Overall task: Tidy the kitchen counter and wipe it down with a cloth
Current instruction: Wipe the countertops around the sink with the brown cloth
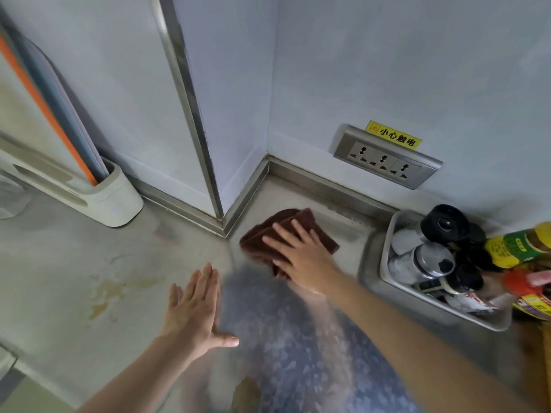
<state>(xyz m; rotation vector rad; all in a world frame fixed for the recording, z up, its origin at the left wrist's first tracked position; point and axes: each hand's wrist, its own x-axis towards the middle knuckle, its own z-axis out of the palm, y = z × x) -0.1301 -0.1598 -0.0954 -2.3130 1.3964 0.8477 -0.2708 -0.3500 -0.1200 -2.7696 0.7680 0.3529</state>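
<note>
Brown cloth (pixel 286 236) at frame centre lies under our flat, spread-fingered right hand (pixel 301 257), left hand (pixel 193 311) open on the steel counter (pixel 59 263), where firm overlapping strokes should reach the yellowish stains (pixel 107 296) lower left.

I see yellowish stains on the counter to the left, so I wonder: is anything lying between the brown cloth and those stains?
Nothing visible lies between them. The right hand presses flat on the brown cloth near the corner. The stains are across bare counter, and only the open left hand rests nearby.
</note>
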